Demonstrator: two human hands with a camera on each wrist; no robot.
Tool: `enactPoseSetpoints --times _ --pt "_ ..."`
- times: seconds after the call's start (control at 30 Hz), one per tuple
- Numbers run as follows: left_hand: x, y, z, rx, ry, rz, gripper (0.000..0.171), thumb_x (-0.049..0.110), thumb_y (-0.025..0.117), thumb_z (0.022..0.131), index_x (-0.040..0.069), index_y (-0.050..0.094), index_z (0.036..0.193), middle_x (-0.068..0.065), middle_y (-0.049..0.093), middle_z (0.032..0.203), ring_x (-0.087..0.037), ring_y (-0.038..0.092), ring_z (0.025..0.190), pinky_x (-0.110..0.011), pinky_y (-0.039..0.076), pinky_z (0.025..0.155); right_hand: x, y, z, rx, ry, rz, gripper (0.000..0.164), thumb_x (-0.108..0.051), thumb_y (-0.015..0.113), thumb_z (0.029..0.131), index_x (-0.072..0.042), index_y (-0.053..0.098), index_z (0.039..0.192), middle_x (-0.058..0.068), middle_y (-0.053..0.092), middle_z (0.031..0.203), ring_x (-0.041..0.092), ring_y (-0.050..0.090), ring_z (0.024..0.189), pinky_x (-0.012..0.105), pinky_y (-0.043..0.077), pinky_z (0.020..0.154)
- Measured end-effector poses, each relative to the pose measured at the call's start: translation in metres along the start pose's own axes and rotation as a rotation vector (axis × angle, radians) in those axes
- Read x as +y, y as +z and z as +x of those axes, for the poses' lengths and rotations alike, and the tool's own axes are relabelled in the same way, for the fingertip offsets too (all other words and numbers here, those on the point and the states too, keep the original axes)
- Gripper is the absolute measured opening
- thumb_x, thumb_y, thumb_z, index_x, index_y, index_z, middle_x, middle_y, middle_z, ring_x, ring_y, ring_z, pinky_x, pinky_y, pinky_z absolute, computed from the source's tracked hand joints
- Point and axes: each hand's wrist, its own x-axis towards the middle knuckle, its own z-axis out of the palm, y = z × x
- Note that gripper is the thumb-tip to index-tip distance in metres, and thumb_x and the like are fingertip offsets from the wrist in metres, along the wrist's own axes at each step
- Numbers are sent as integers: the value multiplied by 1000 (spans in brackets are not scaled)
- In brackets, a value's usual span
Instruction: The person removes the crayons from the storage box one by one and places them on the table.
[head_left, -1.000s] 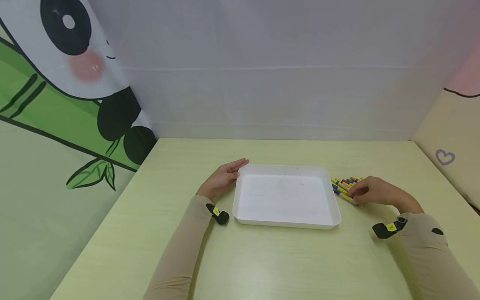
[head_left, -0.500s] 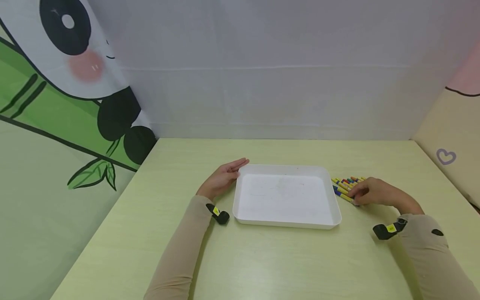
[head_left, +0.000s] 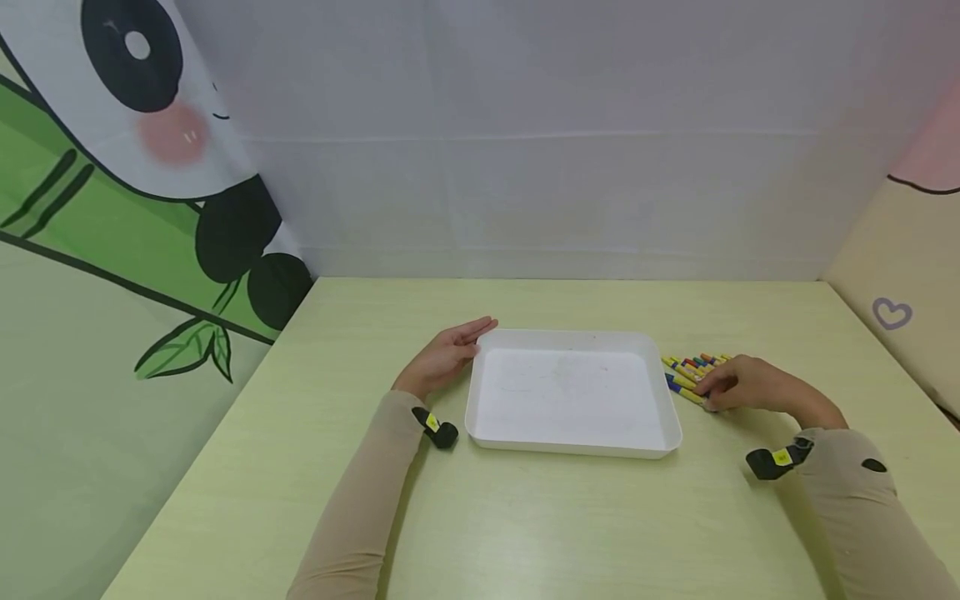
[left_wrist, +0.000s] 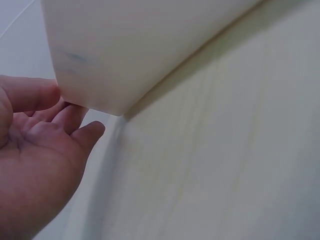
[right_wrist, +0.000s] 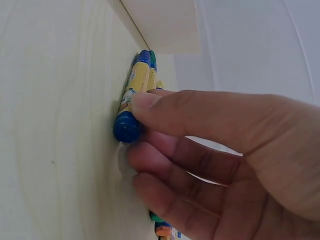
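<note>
A shallow white tray [head_left: 573, 453] lies on the table. My left hand [head_left: 441, 360] is at its far left corner, the thumb on the rim and the other fingers reaching round the outside. In the left wrist view, the thumb and index finger meet the tray corner [left_wrist: 95, 60]. My right hand [head_left: 757, 387] is just right of the tray, over a row of wax crayons [head_left: 678, 364]. In the right wrist view, its thumb pinches a yellow crayon with blue ends [right_wrist: 135, 82] against the fingers, close over the table. The other fingers are bent below, partly hiding more crayons.
The crayons, with yellow wrappers and coloured ends, lie side by side against the tray's right side. A pale wooden table [head_left: 525, 525] spreads around, with a grey-white back wall [head_left: 540, 183] behind it. Printed cloth walls [head_left: 172, 467] stand at left and right.
</note>
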Motion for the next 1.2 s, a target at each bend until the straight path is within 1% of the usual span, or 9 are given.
enactPoseSetpoints --times 0.23,0.43,0.53,0.63,0.77,0.87,0.93,1.07,1.2 --pt "-1 -1 3 -3 7 65 56 -7 34 100 7 23 153 -4 26 159 -16 18 148 -37 19 119 -2 -3 0 2 -6 -17 30 -22 71 84 -2 71 107 2 68 94 7 53 79 23 47 67" --pt "0 -3 4 16 24 190 56 -6 39 98 8 28 152 -3 32 157 -15 24 146 -36 24 118 -7 -8 -1 15 -8 -58 29 -23 63 91 -3 69 111 8 70 104 13 60 89 29 50 72" --pt "2 -4 4 33 28 248 53 -2 40 100 11 32 151 -1 36 155 -15 26 145 -36 25 118 -12 -12 -3 34 -5 -66 32 -24 59 95 -1 68 114 9 71 101 12 61 87 29 50 70" --pt "6 -3 3 67 27 325 47 10 41 102 14 36 149 2 41 152 -15 31 143 -37 26 118 -18 -15 -4 75 -6 -73 35 -26 57 96 -1 66 118 9 70 101 14 61 84 29 50 69" --pt "11 -3 1 106 46 436 46 22 38 105 11 35 150 -3 42 151 -23 31 144 -42 25 119 -23 -18 -6 184 -10 -96 42 -32 53 98 -1 62 125 20 66 116 31 64 99 40 54 76" --pt "15 -4 -1 144 59 554 49 27 36 105 11 30 151 -8 38 153 -28 29 144 -47 25 118 -29 -19 -5 281 0 -103 49 -37 45 101 0 57 130 27 61 123 43 58 110 52 52 83" --pt "18 -3 -3 190 63 651 51 33 34 105 14 29 152 -8 36 154 -29 29 144 -48 24 118 -34 -19 -4 343 8 -105 55 -41 40 102 1 53 134 29 59 124 44 56 111 56 49 85" --pt "28 4 -9 292 91 861 55 43 30 104 19 26 153 -6 31 157 -32 22 146 -51 8 121 -43 -17 0 452 14 -84 61 -46 34 102 1 46 140 28 55 129 43 53 113 59 45 86" --pt "36 9 -16 386 134 1072 59 50 24 103 20 21 155 -7 25 159 -34 12 148 -60 -5 117 -52 -15 4 509 20 -70 66 -51 32 101 -4 37 147 27 43 143 48 42 125 66 37 95"
